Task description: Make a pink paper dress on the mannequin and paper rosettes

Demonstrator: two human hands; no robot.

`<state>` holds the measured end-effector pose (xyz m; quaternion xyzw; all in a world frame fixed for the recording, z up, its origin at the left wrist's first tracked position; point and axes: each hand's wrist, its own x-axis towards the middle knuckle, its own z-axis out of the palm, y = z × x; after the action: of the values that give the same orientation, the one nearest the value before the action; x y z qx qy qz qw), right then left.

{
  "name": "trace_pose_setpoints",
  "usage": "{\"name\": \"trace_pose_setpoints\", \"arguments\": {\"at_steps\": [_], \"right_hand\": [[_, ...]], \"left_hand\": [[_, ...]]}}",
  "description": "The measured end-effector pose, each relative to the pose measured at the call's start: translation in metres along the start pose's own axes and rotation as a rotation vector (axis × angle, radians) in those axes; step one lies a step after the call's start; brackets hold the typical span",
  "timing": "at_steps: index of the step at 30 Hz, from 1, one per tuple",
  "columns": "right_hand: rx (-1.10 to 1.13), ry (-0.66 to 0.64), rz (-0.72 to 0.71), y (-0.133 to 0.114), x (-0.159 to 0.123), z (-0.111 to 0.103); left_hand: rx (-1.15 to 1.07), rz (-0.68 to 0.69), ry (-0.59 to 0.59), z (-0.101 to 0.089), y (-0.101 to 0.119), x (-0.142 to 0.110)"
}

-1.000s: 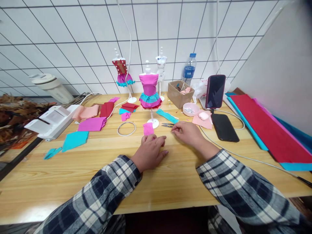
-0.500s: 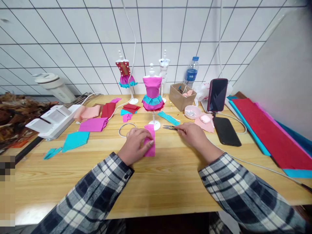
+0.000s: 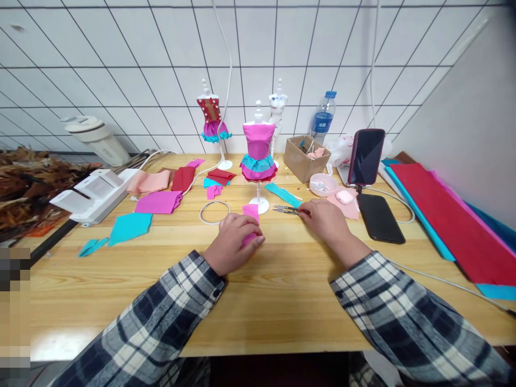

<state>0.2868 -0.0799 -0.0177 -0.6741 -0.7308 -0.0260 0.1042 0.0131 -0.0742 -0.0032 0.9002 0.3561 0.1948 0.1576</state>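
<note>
Crossing pink strip (image 3: 250,211) edge: left hand (image 3: 231,242), grip unclear; right hand (image 3: 327,221), apart, pinches snips (image 3: 287,209).

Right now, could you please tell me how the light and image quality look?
In the head view, glare whitens the table at lower left; a soft shadow lies beneath the right hand; wide-angle stretch slants the wall tiles; coarse pixels mask a left-edge patch.

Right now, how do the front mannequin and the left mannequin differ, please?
The front mannequin has a plain pink top, the left mannequin a red and brown one with white dots. The front mannequin's skirt ends in red, the left mannequin's in turquoise. Both have white bases.
</note>
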Motion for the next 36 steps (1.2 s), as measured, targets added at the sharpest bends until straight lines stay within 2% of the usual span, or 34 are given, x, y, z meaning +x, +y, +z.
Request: {"name": "trace_pose_setpoints", "arguments": {"at_steps": [6,11,18,22,25,28,32,36], "right_hand": [[-0.009,-0.038,-0.006,-0.003,-0.001,-0.001],[0.018,-0.063,-0.018,0.003,0.0,0.0],[0.246,-0.119,0.096,0.01,0.001,0.002],[0.308,-0.159,0.065,-0.001,-0.005,-0.004],[0.373,-0.065,-0.01,-0.009,-0.007,-0.008],[0.359,0.052,0.002,-0.013,-0.005,-0.006],[0.317,-0.06,0.051,-0.015,-0.006,-0.004],[0.44,-0.209,-0.121,-0.019,-0.01,-0.006]], "left_hand": [[0.029,-0.014,-0.006,0.0,0.001,0.0],[-0.017,-0.064,-0.096,0.005,-0.004,0.001],[-0.011,0.013,-0.138,0.004,-0.006,0.002],[0.051,-0.02,-0.146,0.001,-0.003,0.001],[0.094,-0.024,-0.143,0.0,-0.001,0.0],[0.064,0.004,-0.156,0.0,0.0,0.0],[0.004,-0.014,-0.131,-0.001,0.001,0.001],[0.056,0.013,-0.03,0.003,0.003,0.002]]}}
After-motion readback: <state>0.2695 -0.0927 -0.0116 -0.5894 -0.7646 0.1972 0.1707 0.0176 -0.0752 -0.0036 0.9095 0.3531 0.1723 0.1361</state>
